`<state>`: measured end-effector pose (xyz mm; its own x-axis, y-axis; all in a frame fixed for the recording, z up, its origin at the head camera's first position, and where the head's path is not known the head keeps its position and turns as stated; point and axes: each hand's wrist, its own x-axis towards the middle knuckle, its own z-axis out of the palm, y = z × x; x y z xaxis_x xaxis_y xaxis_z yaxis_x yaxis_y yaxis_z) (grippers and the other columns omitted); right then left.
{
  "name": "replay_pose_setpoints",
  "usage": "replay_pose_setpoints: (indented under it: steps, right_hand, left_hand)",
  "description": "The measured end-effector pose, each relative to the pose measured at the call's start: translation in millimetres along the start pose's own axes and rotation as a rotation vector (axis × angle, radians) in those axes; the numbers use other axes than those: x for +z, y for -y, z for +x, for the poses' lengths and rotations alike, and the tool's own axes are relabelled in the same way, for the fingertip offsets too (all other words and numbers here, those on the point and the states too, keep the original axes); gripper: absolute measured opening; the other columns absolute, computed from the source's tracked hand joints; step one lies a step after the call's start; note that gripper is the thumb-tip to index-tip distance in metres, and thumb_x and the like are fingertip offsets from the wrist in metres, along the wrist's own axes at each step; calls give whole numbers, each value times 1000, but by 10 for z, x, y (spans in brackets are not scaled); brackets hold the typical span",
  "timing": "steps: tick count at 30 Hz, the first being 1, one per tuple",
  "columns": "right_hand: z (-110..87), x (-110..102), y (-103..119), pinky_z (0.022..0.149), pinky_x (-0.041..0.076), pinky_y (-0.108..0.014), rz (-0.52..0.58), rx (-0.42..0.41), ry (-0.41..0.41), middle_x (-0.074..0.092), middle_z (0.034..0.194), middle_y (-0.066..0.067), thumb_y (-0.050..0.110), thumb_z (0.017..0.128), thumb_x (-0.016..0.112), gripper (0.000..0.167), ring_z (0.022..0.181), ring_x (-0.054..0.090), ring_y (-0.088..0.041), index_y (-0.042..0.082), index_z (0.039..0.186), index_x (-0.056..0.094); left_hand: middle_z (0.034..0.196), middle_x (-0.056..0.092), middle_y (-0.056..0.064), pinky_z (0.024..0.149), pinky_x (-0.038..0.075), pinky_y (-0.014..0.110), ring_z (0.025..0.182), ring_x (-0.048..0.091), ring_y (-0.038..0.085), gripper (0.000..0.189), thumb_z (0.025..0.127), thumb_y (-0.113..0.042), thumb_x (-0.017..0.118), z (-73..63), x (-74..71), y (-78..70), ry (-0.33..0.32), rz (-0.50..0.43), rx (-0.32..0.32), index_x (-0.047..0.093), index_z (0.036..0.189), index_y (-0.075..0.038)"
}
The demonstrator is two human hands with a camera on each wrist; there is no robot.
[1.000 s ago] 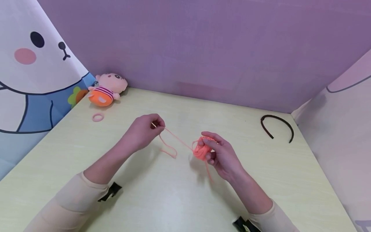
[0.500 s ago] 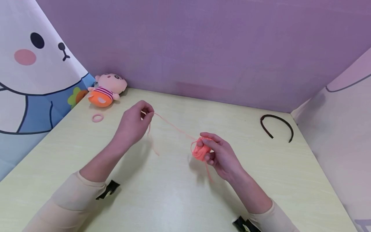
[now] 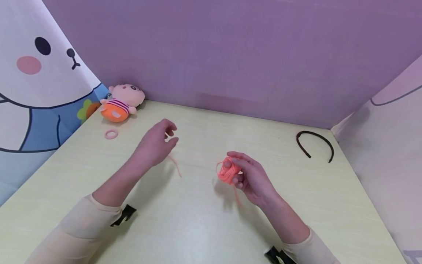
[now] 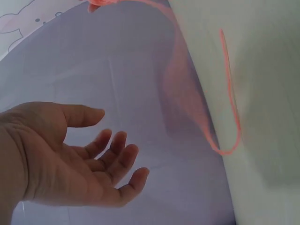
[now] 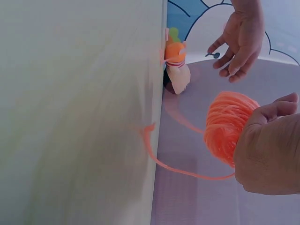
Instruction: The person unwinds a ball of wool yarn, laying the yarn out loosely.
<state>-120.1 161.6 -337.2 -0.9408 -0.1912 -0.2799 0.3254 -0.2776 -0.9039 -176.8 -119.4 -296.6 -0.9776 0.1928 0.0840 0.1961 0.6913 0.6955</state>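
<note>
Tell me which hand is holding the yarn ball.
The right hand grips the coral yarn ball; the left hand, apart from it, has its thumb and fingers spread and holds nothing.

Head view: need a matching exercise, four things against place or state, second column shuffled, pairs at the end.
Things
1. Yarn ball
2. Headband
3. Plush toy
4. Left hand

Place or state
A. Wears a striped top
B. Held in the right hand
C. Empty, fingers loosely bent
D. Dark and curved, toward the right side of the table

Pairs: 1-B, 2-D, 3-A, 4-C
</note>
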Motion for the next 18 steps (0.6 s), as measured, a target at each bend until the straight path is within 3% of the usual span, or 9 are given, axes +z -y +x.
replay_pose_setpoints:
  steps: [5,9,14,18]
  right_hand:
    - [-20,-2,7,45,34,-17,-14,9,68,67,87,0,10,100,57,29,46,49,-9,5,129,56]
    - [-44,12,9,44,32,-18,-21,28,155,67,84,0,10,101,56,30,45,50,-9,4,130,55]
    - [-80,32,14,43,33,-18,-58,46,255,66,79,-1,12,101,58,28,45,51,-9,4,127,57]
    - [-107,39,15,43,41,-18,-65,43,328,66,74,-3,15,102,58,23,45,54,-8,6,123,61]
  left_hand:
    - [118,62,18,97,47,49,111,58,35,25,99,-6,63,-4,193,-20,87,-14,131,59,122,0]
    - [116,65,11,96,49,49,111,60,30,23,97,-6,65,-53,349,-50,210,-53,205,62,120,-4]
    - [130,63,11,102,46,49,123,56,34,38,96,-7,69,-117,508,-39,357,-35,304,58,132,-5]
    - [142,56,10,107,42,49,133,51,33,51,97,-9,68,-154,591,-19,452,-14,365,49,145,-8]
